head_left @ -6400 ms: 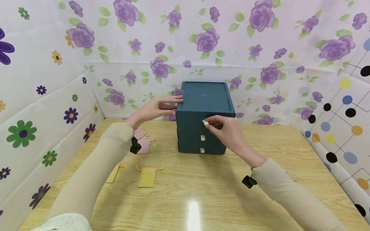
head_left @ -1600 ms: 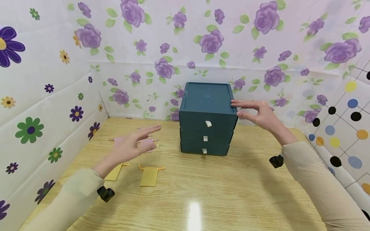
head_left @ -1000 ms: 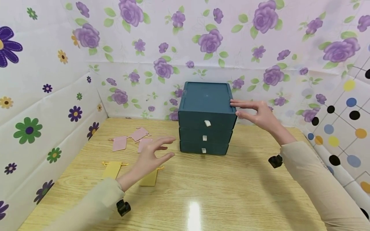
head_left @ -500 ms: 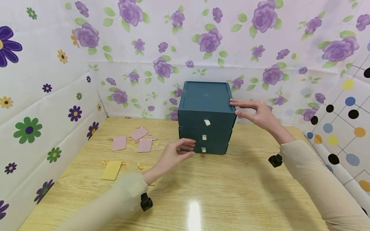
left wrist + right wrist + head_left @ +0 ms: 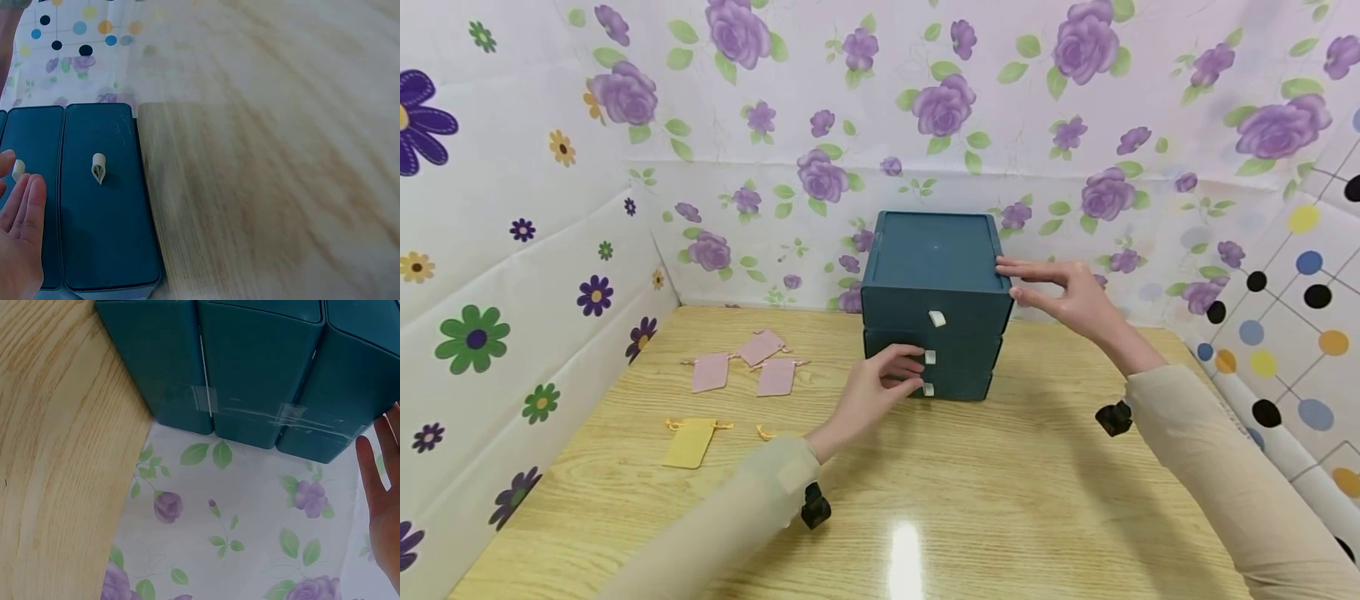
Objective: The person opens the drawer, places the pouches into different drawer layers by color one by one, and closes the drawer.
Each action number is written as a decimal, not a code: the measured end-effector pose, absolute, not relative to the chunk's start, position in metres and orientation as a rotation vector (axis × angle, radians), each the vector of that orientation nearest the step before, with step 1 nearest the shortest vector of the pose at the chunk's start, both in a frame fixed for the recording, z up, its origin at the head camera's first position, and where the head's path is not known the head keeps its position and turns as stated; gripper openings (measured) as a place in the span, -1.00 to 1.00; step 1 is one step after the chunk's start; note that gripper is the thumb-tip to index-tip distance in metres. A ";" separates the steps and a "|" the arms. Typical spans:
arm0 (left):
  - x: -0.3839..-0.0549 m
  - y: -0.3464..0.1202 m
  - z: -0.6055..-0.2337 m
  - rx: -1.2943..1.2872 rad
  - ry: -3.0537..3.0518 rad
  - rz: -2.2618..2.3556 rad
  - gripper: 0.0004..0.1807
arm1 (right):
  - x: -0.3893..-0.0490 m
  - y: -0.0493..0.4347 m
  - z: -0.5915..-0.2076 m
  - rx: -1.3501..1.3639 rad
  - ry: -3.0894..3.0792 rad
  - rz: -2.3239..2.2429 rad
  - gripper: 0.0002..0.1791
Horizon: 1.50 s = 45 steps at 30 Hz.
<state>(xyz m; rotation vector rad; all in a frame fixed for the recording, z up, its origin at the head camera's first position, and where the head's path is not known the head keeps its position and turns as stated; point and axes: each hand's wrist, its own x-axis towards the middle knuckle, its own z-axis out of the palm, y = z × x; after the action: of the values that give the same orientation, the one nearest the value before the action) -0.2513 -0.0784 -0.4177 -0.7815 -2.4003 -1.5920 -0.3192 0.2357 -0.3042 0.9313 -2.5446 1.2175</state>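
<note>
A dark teal drawer unit [image 5: 936, 250] with three stacked drawers stands at the back, all drawers closed. Each front carries a small white pull tab. My left hand [image 5: 876, 387] reaches to the middle drawer, fingertips right beside its pull tab [image 5: 930, 357], thumb held apart from the fingers. In the left wrist view that same hand [image 5: 22, 231] partly covers the middle drawer, while the lowest drawer's tab [image 5: 99, 167] shows fully. My right hand [image 5: 1067, 296] rests with straight fingers against the unit's upper right edge. The top drawer's tab [image 5: 937, 318] is untouched.
Pink drawstring pouches [image 5: 710, 372] lie on the wooden table [image 5: 1000, 500] at left. A yellow pouch [image 5: 690, 442] lies nearer, with a second one mostly hidden under my left sleeve. Clear tape [image 5: 250, 412] runs across the unit's side. Flowered cloth [image 5: 775, 100] hangs behind.
Earlier my right hand pinched the top tab while my left touched the unit's left side. My right hand then shifted to the right edge; my left swept rightward from over the pouches to the middle tab.
</note>
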 end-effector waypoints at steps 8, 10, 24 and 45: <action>-0.258 -0.067 -0.419 -0.718 -2.336 -1.592 -0.67 | -0.319 0.236 -0.307 0.932 -2.528 1.243 -0.57; -0.259 -0.064 -0.419 -0.697 -2.315 -1.582 -0.68 | -0.319 0.236 -0.307 0.930 -2.525 1.249 -0.57; -0.267 -0.061 -0.429 -0.726 -2.235 -1.287 -0.84 | -0.318 0.234 -0.306 0.913 -2.525 1.291 -0.57; -0.274 -0.059 -0.429 -0.784 -2.104 -1.146 -0.87 | -0.318 0.234 -0.307 0.892 -2.534 1.293 -0.58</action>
<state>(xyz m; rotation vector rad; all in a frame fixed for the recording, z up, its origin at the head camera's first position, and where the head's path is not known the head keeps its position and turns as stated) -0.2740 -0.0588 -0.4293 -0.7843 -2.1043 -1.1461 -0.3182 0.2337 -0.3071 0.8916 -2.5345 1.2931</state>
